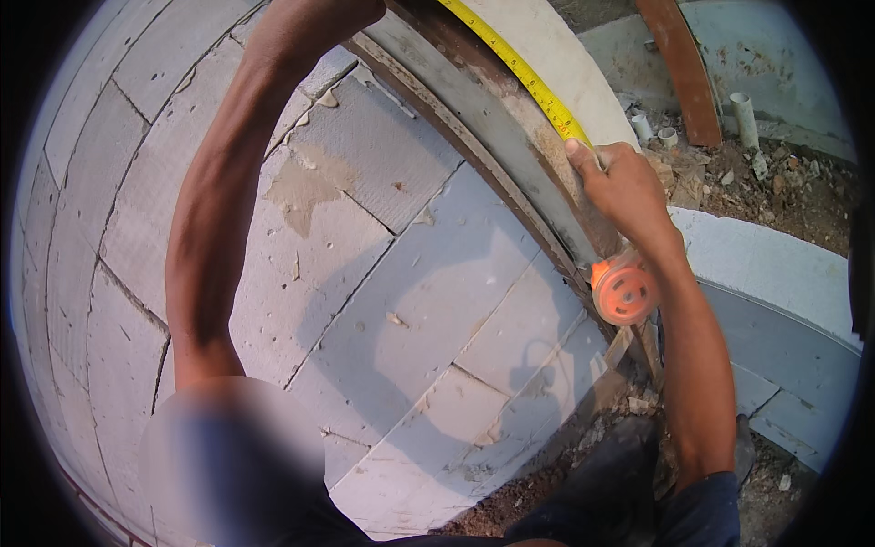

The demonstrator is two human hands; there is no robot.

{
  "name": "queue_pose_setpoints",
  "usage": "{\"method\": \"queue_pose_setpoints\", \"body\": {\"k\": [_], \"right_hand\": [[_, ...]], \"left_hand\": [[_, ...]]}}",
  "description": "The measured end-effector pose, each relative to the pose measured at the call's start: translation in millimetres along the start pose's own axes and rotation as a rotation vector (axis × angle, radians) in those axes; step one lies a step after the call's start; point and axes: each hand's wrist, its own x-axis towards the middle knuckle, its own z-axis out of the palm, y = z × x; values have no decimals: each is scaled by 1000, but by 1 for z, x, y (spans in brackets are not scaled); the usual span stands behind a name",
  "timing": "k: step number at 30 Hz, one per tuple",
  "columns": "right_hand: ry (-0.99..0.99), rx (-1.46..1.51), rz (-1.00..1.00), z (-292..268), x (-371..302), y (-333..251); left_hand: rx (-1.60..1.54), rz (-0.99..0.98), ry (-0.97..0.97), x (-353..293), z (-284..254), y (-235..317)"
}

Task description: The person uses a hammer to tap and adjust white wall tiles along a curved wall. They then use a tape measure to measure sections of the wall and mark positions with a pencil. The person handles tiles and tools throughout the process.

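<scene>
A yellow tape measure blade (519, 68) stretches along the top of a long channel-like frame (483, 100). My right hand (624, 187) pinches this blade near its lower end, thumb pressed on top and fingers curled under. Just below that hand, against my wrist, a round orange slotted case (625, 294) sits at the frame's near end; it looks like the tape's body. My left arm reaches up over the block wall to the frame's far part. Only the edge of my left hand (351, 9) shows at the top rim, its fingers out of sight.
A wall of light grey blocks (401, 301) with mortar smears fills the left and middle. At right are a curved pale block ledge (766, 264), a reddish-brown board (679, 73), a white pipe stub (744, 118) and rubble soil (793, 196).
</scene>
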Motion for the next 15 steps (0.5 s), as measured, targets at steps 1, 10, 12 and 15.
{"method": "queue_pose_setpoints", "body": {"k": [1, 10, 12, 15], "right_hand": [[15, 7, 4, 1, -1, -1], [-85, -6, 19, -7, -3, -4], [-58, -13, 29, -6, -2, -3], [-8, 6, -14, -8, -7, -4]], "left_hand": [[10, -3, -1, 1, 0, 1], [26, 76, 5, 5, -4, 0], [60, 9, -61, 3, -1, -1], [200, 171, 100, -20, -4, 0]]}}
